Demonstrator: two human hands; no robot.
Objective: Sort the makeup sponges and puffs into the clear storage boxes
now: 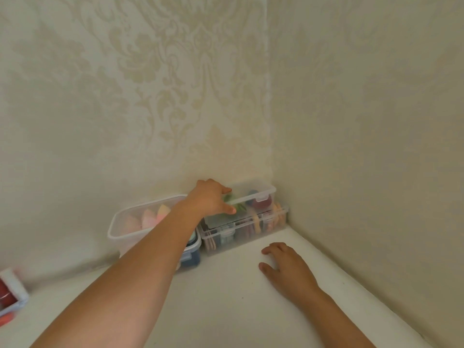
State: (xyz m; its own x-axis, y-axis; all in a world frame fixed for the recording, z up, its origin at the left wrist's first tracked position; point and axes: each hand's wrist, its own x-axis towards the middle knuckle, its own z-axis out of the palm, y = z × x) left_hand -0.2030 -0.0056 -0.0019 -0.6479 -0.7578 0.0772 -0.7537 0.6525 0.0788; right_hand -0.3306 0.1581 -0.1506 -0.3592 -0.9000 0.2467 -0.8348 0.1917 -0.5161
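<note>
The top clear box [247, 190] sits lidded in the far right corner, stacked on a lower clear box [241, 237]. Through its wall a green sponge [238, 206] shows at the left end, and a dark red sponge [262, 204] further right. The left hand [208, 197] grips this top box at its left end. Its thumb [229, 209] presses the near side and its forefinger [224, 190] curls over the far edge, so the green sponge lies inside the box just between the two, behind the plastic. The other fingers are hidden behind the hand.

The lower box holds flat puffs [256, 223] in orange and pink, standing on edge in a row.

Just left of the stack stands a larger clear box [125, 222] with pale pink and orange sponges [148, 218] inside. It rests on a blue-edged box [192, 257], and the left forearm crosses in front of both.

The right hand [288, 270] lies palm down on the white table [226, 302], near of the stack and apart from it. Its fingers are loosely curled and hold nothing.

At the far left edge another box [13, 292] shows red contents, partly cut off. Patterned wallpaper [150, 96] covers both walls.
</note>
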